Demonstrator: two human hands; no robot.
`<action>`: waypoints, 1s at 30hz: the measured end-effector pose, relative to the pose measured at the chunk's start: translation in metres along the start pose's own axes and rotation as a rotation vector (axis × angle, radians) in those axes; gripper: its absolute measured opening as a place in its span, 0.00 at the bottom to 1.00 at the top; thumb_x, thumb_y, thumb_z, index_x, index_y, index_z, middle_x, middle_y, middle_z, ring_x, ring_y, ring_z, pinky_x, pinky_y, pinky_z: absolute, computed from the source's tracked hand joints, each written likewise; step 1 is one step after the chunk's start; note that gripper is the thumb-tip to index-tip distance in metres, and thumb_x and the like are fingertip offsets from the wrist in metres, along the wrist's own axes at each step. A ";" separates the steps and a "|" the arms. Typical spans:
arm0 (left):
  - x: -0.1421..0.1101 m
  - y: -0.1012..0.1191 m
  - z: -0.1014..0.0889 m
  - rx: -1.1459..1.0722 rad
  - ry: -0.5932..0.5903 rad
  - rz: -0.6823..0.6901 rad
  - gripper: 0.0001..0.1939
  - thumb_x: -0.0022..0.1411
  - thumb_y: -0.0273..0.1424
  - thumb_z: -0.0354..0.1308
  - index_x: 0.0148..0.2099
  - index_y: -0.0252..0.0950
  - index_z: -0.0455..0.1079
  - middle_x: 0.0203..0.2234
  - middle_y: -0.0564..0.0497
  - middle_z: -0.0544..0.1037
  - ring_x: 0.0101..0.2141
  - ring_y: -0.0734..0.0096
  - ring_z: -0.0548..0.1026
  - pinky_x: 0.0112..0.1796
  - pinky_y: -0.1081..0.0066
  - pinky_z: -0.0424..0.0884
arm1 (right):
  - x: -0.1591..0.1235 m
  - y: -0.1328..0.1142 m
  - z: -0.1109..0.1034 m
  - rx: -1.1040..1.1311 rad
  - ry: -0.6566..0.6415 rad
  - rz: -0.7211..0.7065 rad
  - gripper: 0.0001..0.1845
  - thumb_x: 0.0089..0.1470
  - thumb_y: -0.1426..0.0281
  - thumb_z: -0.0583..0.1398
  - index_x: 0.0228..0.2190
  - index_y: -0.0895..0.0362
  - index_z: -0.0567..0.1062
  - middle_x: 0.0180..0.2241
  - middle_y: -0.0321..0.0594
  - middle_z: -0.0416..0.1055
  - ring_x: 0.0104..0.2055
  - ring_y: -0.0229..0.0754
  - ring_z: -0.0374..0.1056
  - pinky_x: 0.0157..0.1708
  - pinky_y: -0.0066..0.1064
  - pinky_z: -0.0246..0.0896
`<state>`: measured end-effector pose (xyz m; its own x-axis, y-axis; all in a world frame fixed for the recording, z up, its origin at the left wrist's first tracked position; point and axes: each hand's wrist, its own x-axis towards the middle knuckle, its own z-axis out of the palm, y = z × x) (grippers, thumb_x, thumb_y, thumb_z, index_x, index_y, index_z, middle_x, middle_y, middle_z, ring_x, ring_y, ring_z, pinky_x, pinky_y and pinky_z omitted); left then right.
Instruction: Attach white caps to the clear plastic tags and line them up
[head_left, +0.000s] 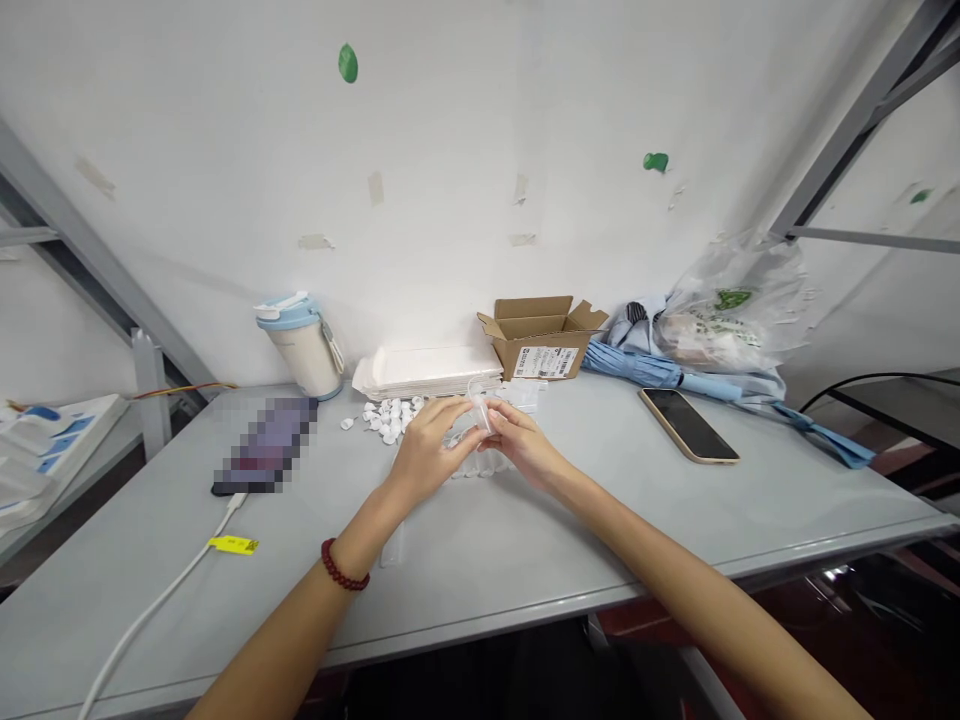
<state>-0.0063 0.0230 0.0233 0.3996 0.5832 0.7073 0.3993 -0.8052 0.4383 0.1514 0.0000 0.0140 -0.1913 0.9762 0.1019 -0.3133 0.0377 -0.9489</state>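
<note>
Above the middle of the table, a small clear plastic tube (482,412) is pinched between the fingertips of both hands. My left hand (427,447) grips it from the left, and my right hand (523,440) from the right; both are closed. Beyond my left hand lies a loose pile of small white caps (391,418). Under and behind the hands are several clear tubes (480,465), partly covered by my fingers. Another clear plastic piece (391,545) lies by my left wrist, half hidden by it.
A stack of white sheets or envelopes (427,368) and an open cardboard box (544,345) stand by the wall. To the left are a tumbler (304,350) and a phone (266,445) on a white cable (161,600). Rightward lie another phone (688,425), a blue umbrella (645,368) and a plastic bag (735,310).
</note>
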 end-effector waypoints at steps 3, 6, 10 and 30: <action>-0.002 -0.004 0.001 0.051 0.000 0.079 0.15 0.57 0.33 0.59 0.47 0.38 0.68 0.42 0.45 0.75 0.43 0.61 0.72 0.42 0.60 0.70 | 0.000 0.000 -0.001 -0.066 -0.004 -0.008 0.20 0.51 0.56 0.58 0.41 0.56 0.67 0.27 0.38 0.72 0.32 0.40 0.68 0.39 0.35 0.61; -0.003 -0.007 0.002 0.080 -0.022 0.094 0.16 0.57 0.32 0.59 0.48 0.37 0.67 0.42 0.45 0.75 0.42 0.61 0.71 0.42 0.61 0.70 | 0.000 -0.001 -0.002 -0.171 0.010 -0.033 0.19 0.54 0.57 0.56 0.42 0.56 0.65 0.27 0.38 0.72 0.34 0.40 0.69 0.41 0.36 0.61; -0.004 -0.006 0.001 0.078 -0.054 0.004 0.22 0.57 0.34 0.60 0.53 0.38 0.62 0.42 0.46 0.74 0.42 0.63 0.71 0.41 0.63 0.69 | -0.002 -0.004 -0.001 -0.293 0.017 -0.066 0.16 0.55 0.59 0.54 0.42 0.56 0.65 0.27 0.37 0.72 0.33 0.40 0.69 0.40 0.36 0.60; -0.037 0.021 -0.036 0.157 -0.136 0.012 0.20 0.56 0.33 0.60 0.51 0.38 0.64 0.43 0.44 0.73 0.47 0.57 0.68 0.46 0.56 0.68 | -0.015 -0.006 0.016 -0.280 -0.298 0.120 0.15 0.53 0.58 0.57 0.37 0.56 0.63 0.22 0.32 0.71 0.25 0.37 0.70 0.26 0.28 0.62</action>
<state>-0.0429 -0.0191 0.0263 0.5086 0.5914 0.6258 0.5136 -0.7917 0.3307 0.1411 -0.0184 0.0229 -0.4840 0.8746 0.0288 -0.0159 0.0241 -0.9996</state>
